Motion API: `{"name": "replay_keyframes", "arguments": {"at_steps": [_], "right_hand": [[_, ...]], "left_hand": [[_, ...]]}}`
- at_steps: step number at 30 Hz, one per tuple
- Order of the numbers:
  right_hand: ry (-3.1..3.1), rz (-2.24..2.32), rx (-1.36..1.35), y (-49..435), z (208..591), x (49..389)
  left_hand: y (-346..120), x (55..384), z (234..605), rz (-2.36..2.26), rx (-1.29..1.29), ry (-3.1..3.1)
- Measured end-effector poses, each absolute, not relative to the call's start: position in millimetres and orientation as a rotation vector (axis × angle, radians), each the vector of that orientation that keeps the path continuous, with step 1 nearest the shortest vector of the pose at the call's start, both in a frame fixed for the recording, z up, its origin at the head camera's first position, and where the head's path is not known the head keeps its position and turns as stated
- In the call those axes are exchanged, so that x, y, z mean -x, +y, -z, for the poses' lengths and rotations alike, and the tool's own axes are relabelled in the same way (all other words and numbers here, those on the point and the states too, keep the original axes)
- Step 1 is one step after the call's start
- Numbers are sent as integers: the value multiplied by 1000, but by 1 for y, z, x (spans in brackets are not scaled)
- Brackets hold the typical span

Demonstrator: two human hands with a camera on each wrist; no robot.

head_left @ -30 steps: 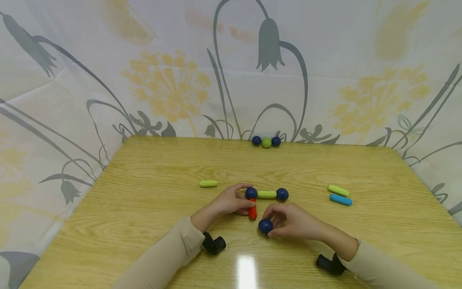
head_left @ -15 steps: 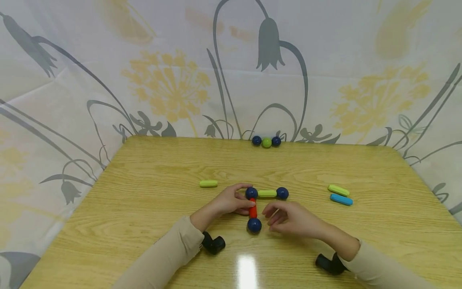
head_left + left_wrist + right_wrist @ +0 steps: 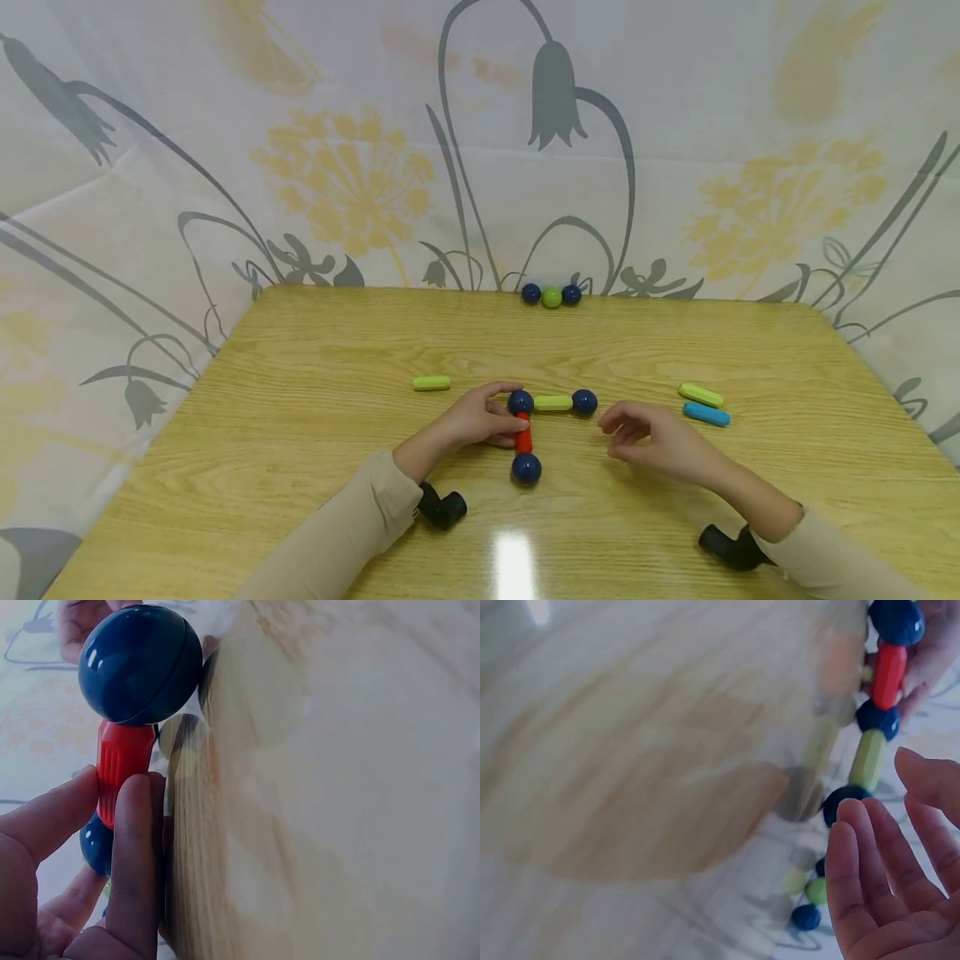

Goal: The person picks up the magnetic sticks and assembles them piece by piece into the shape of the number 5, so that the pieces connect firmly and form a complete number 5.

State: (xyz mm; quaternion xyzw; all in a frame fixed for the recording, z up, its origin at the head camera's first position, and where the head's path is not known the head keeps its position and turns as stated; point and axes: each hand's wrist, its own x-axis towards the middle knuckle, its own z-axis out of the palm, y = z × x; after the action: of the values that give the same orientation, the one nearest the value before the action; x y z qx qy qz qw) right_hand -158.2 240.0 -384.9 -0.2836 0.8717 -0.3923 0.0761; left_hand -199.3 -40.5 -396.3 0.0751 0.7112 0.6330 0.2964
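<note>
My left hand [image 3: 476, 417] grips a red rod [image 3: 124, 761] between thumb and fingers. At the rod's near end sits a dark blue ball [image 3: 527, 468]; its far end meets a second blue ball [image 3: 521, 402]. From that corner ball a yellow-green rod [image 3: 553, 402] runs right to a third blue ball [image 3: 585, 402], so the joined pieces form a right angle lying on the table. Right of them my right hand [image 3: 660, 442] hovers with loosely bent fingers and nothing in its grasp. In the right wrist view its fingertips [image 3: 853, 814] overlap the third ball; the head view shows them apart.
A loose yellow-green rod [image 3: 431, 383] lies left of the joined pieces. Another yellow-green rod [image 3: 701, 394] and a blue rod [image 3: 707, 413] lie to the right. At the table's back edge stand a green ball [image 3: 552, 297] and two blue balls beside it.
The right hand brought a blue ball to the near end of the red rod, let it go there, then moved right and away. The left hand stayed on the red rod.
</note>
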Motion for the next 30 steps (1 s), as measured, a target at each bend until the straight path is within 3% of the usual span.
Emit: {"name": "replay_keyframes", "arguments": {"at_steps": [30], "right_hand": [[3034,1037,551,324,380,151]], "left_hand": [[-40,200,398,-1655,-218,1914]]}}
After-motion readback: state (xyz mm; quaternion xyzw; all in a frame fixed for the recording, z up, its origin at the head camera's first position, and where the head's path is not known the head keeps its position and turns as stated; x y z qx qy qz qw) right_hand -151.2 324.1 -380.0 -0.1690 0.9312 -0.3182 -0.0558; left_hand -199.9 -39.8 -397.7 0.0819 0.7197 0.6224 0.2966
